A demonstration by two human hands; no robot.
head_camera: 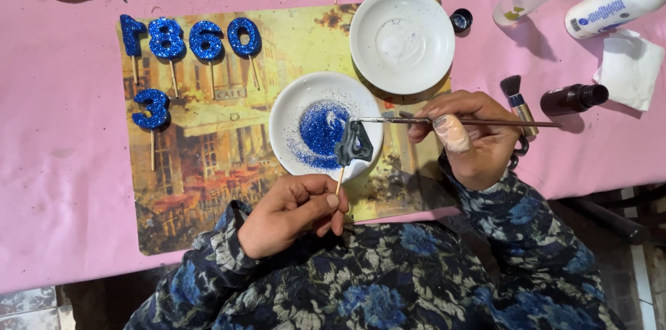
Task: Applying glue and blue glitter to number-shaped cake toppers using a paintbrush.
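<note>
The left hand [291, 212] pinches a thin wooden stick [339, 181] between thumb and fingers, close to the near edge of the pink tablecloth [62, 163]. On top of the stick sits a dark grey numeral-shaped piece [354, 144], held over the near rim of a white round plate sprinkled with blue glitter [295, 118]. The right hand [465, 139] is closed around one slim paintbrush with a dark handle [472, 122], held level, its tip touching the top of the grey piece.

Two white plates are in view: the glitter one, and a second white plate smeared with pale glue [402, 39] just beyond it toward the far edge. Both rest on a single rectangular placemat printed with a yellow street scene [201, 177].

Five blue glittered numerals on sticks [187, 39] lie on the mat's left part: four in a row along its far edge and one below them.

Toward the right edge of the cloth are two white plastic bottles [610, 4], one dark brown small bottle lying on its side [572, 99], one short stubby brush with dark bristles [515, 94], one folded white tissue [631, 70] and one small dark cap [460, 20].
</note>
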